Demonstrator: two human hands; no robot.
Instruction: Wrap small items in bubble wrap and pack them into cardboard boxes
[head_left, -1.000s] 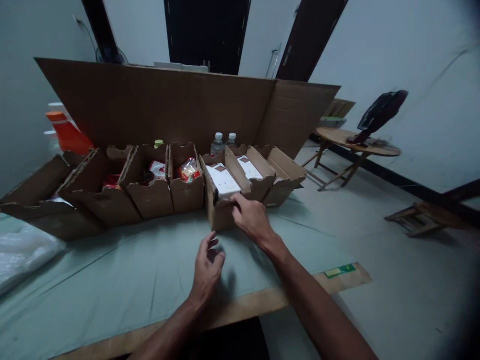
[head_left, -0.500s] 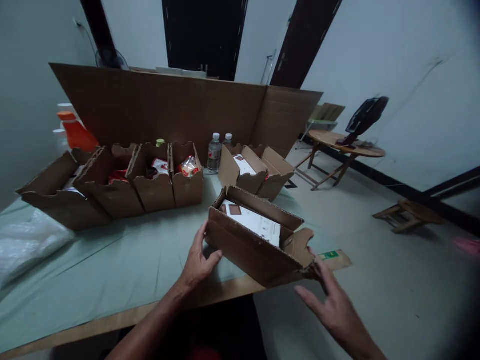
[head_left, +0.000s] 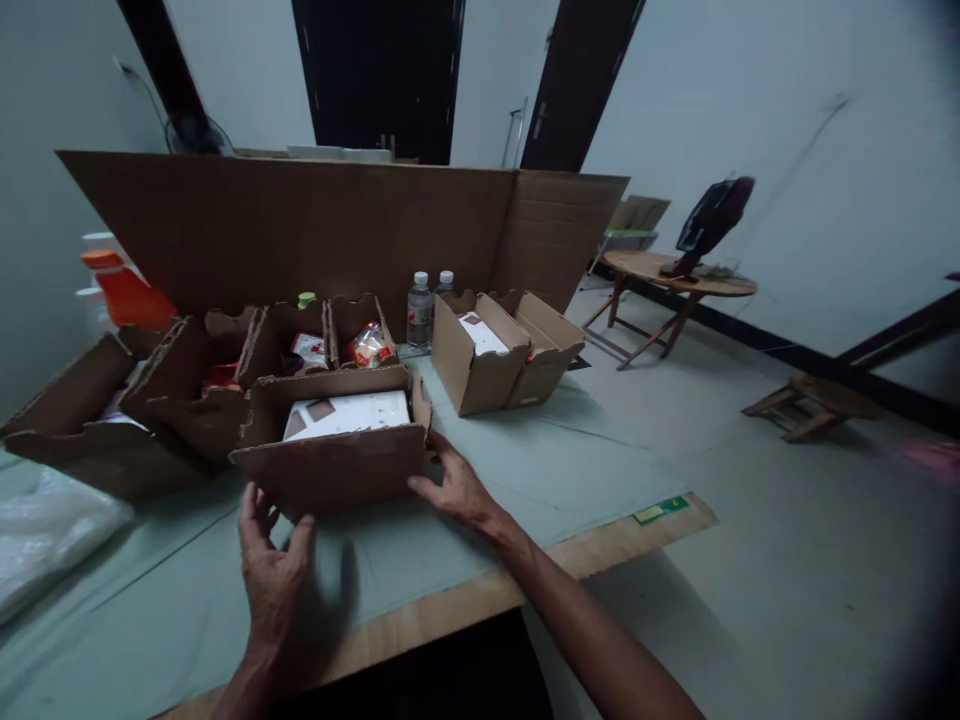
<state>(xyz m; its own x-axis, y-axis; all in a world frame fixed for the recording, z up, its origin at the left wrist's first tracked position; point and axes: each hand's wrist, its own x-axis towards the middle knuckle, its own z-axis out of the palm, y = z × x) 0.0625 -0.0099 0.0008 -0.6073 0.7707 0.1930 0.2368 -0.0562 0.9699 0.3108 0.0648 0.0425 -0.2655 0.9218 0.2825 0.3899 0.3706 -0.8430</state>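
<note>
**Open cardboard box sitting between both hands**

So the cardboard box (head_left: 337, 470) sits on the surface (head_left: 525, 470) right in front of the row of other boxes (head_left: 187, 400), long side facing the camera, top open. Inside you can see a flat white packet (head_left: 349, 413) with a small brown square near its left end.

The right hand (head_left: 454, 490) is at the box's right end, fingers (head_left: 431, 455) spread and pressed against the lower right corner, thumb low along the front edge. Not really wrapped around anything, more of a flat touch on the side. The left hand (head_left: 274, 570) is just below the box's front left corner, palm up-ish, fingers (head_left: 251, 505) loosely apart and curled up toward the bottom edge. Can't tell if they actually touch the cardboard or sit just shy of it.

Further out: two more open boxes (head_left: 499, 355) to the right, angled, two water bottles (head_left: 420, 310) behind them, and a big cardboard sheet (head_left: 300, 230) standing up along the back. Clear plastic bag (head_left: 45, 525) at far left. A round wooden table (head_left: 675, 275) stands on the floor beyond.
</note>
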